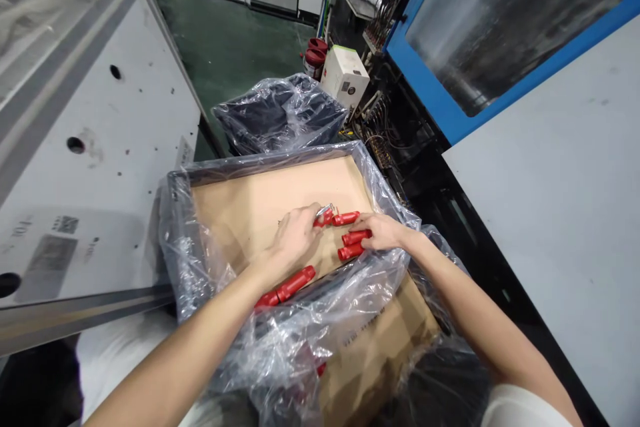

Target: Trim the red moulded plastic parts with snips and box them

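Observation:
A plastic-lined crate point(175, 213) holds a flat cardboard sheet point(260, 200). On the sheet lie several red cylindrical parts point(346, 218). My left hand point(295, 233) is closed around one red part with a metal tip near the sheet's middle. My right hand point(383, 230) rests on the red parts at the right side, fingers curled over two of them point(356, 237). Another red part point(293, 284) lies under my left forearm.
A second bag-lined bin point(280, 113) stands behind the crate. A white box point(345, 75) and red containers point(315, 57) sit further back by blue machinery point(450, 113). White machine panels flank both sides. Loose cardboard point(380, 347) lies under the plastic at the front.

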### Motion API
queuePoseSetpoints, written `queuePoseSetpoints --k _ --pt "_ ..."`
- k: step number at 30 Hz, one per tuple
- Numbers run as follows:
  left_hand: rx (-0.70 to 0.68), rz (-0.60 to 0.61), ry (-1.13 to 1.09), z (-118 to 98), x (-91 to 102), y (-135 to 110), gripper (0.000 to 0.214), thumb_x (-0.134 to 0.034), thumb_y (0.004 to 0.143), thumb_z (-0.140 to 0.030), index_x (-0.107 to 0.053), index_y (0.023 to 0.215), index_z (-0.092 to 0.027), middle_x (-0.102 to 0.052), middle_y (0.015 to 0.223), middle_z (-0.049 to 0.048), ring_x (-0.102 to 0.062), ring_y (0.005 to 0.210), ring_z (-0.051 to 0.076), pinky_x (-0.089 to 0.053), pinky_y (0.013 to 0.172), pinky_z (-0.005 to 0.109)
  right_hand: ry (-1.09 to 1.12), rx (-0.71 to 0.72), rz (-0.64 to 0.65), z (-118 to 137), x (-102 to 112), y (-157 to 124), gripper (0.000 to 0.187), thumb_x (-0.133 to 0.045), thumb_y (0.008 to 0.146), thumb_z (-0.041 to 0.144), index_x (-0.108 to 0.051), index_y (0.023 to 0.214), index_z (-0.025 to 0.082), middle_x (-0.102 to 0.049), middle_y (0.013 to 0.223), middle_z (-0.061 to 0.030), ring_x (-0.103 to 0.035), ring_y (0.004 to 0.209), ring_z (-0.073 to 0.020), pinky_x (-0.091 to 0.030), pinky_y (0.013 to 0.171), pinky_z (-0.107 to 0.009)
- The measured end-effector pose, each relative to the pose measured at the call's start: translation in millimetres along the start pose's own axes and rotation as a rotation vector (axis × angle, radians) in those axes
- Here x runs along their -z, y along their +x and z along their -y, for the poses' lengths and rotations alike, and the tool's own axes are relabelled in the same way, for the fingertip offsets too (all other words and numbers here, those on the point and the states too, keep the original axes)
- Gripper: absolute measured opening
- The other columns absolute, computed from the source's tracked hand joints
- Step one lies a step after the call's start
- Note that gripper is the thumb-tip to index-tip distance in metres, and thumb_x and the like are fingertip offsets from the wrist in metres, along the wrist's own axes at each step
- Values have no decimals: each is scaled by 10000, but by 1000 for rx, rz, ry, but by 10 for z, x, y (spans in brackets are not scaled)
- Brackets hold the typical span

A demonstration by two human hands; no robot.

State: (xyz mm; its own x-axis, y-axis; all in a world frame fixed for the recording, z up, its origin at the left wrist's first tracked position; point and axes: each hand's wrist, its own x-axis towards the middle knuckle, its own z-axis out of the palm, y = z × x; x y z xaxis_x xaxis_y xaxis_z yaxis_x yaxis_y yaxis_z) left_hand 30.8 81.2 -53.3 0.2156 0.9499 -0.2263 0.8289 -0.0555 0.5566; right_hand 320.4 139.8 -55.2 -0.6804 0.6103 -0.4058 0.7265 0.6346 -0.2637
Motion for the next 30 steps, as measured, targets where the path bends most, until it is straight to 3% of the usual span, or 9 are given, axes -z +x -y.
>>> queuePoseSetpoints --k 4,7,13,17,20,25,30 --pt "-76 5 12 -204 38 296 179 -585 989 -261 -669 1147 -266 -809 1118 112 -751 1030 301 -467 800 350 -40 -54 -70 213 -84 -118 494 -690 935 404 -726 1411 278 -686 1464 -113 -656 1305 -350 -485 1069 -452" --pt "-121 28 21 -367 -4 543 202 -599 1020 -328 -691 1179 -244 -799 1084 101 -744 998 274 -508 836 359 -46 -26 -60 306 -108 -187 599 -737 929 497 -654 1493 312 -694 1463 -89 -662 1309 -323 -467 1093 -437" --pt "-118 90 54 -503 -216 903 332 -644 1048 -475 -713 1177 -177 -757 1043 59 -726 932 213 -603 893 417 -88 10 -22 373 -137 -24 509 -782 859 427 -716 1345 293 -748 1330 -87 -709 1198 -318 -495 990 -412" --pt "-112 120 91 -472 -279 946 393 -694 1008 -543 -724 1143 -175 -763 1048 64 -736 966 223 -613 919 435 -105 46 6 373 -115 68 492 -788 782 331 -736 1268 273 -751 1275 -96 -731 1095 -312 -519 931 -403" --pt "-90 117 118 -518 -285 919 454 -675 1006 -591 -716 1172 -170 -767 1095 83 -739 1013 239 -607 953 455 -102 73 22 324 -82 71 563 -800 756 318 -727 1313 287 -738 1324 -95 -726 1133 -321 -529 949 -409" --pt "-63 115 165 -712 -314 903 438 -699 1010 -519 -697 1250 -153 -753 1207 113 -732 1094 257 -609 995 482 -84 80 13 194 -32 -39 637 -785 793 276 -671 1417 339 -742 1406 -40 -715 1238 -284 -512 1001 -361" --pt "-37 116 220 -821 -411 906 470 -727 1006 -456 -660 1354 -148 -745 1230 120 -731 1127 273 -619 1005 504 -69 9 -39 132 -22 -206 407 -740 881 317 -704 1285 346 -801 1279 6 -744 1169 -254 -498 909 -319"
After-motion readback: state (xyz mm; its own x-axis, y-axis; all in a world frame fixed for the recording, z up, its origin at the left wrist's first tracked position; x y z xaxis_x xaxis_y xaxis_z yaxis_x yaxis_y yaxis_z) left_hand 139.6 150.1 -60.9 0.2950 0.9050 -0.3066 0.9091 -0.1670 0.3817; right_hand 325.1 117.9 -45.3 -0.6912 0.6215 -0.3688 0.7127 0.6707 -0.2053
